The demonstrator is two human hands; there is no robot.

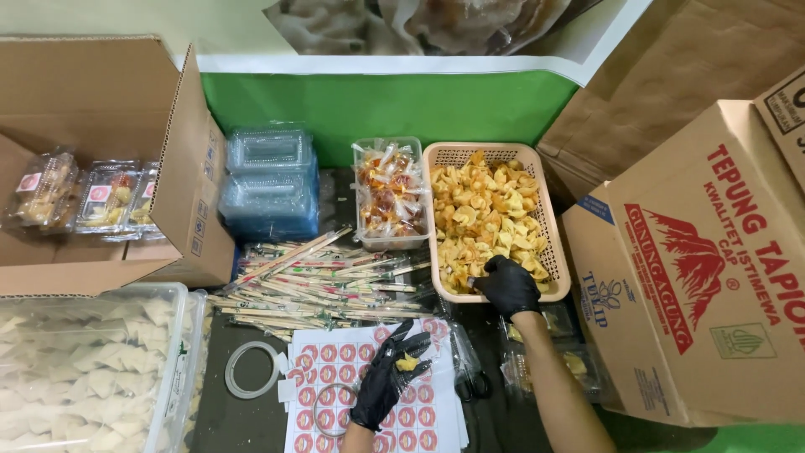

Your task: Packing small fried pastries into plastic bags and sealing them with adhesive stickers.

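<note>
Both my hands wear black gloves. My left hand [387, 376] is held palm up over a sheet of round red stickers [335, 387], with a small yellow fried snack [407, 363] lying in its palm. My right hand [506, 285] reaches into the near edge of a tan plastic basket [549, 220] and closes on the yellow fried snacks [482, 214] heaped inside. Whether it grips one piece or several is hidden by the fingers.
A clear tub of wrapped sauce packets [388, 195], stacked clear clamshell boxes [270, 183], a pile of wrapped chopsticks [314, 281], tape rolls [251, 369], scissors [474, 384]. Left: an open carton with filled packs [80, 197] and a clear bin of pale snacks [88, 369]. Cardboard boxes [704, 268] at right.
</note>
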